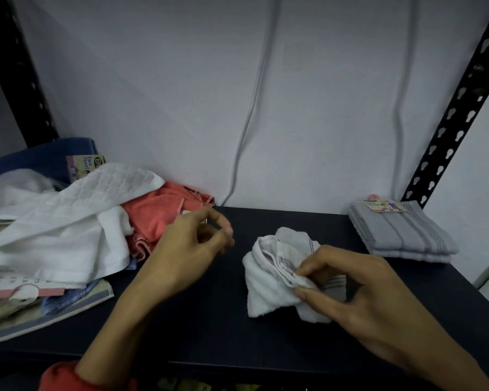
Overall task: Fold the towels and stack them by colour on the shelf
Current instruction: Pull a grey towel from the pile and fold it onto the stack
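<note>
A crumpled white towel (268, 280) with thin grey stripes lies on the dark shelf board (209, 320) in the middle. My right hand (356, 300) pinches its edge between thumb and fingers. My left hand (192, 249) hovers a little left of the towel with its fingers loosely curled, holding nothing. A heap of unfolded towels fills the left side: a large white one (68, 221) on top, a coral one (158, 213) under it, a blue one (40, 159) behind. Two folded grey striped towels (401, 232) are stacked at the back right.
Black perforated shelf posts stand at the back left (17, 80) and the right (460, 108). Two grey cables (251, 108) hang down the white wall behind. Paper towel labels (85, 165) and a flat card sleeve (68, 306) lie in the left heap.
</note>
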{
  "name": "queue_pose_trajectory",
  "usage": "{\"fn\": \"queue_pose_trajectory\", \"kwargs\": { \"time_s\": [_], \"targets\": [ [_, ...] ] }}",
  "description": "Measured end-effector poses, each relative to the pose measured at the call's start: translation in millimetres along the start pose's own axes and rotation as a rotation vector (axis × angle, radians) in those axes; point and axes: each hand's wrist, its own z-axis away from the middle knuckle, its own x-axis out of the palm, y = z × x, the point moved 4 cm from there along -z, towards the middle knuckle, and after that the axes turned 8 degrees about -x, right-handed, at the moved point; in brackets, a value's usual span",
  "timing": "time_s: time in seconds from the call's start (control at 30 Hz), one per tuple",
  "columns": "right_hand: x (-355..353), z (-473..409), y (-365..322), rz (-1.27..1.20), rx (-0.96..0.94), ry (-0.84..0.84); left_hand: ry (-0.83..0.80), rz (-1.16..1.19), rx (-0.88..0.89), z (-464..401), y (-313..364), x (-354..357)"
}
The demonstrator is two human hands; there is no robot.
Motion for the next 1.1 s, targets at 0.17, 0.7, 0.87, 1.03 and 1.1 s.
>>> {"fn": "queue_pose_trajectory", "kwargs": {
  "time_s": [0.17,0.7,0.87,1.03,1.1],
  "targets": [
    [-1.0,12.0,-3.0,-0.131,0.032,-0.078,-0.052,0.029,0.049,-12.5,3.2,23.1],
    [10.2,7.7,0.4,0.306,-0.243,0.298,0.018,-0.303,0.101,-15.5,3.6,42.0],
    [8.7,8.3,17.3,0.412,-0.25,0.387,0.105,-0.271,0.093,-11.5,7.5,35.5],
    [9.1,9.3,27.7,0.256,-0.232,0.358,0.152,-0.278,0.081,-6.0,14.5,24.9],
    [8.5,9.0,28.6,0.208,-0.217,0.355,0.174,-0.247,0.054,-3.2,17.5,18.5]
  ]
}}
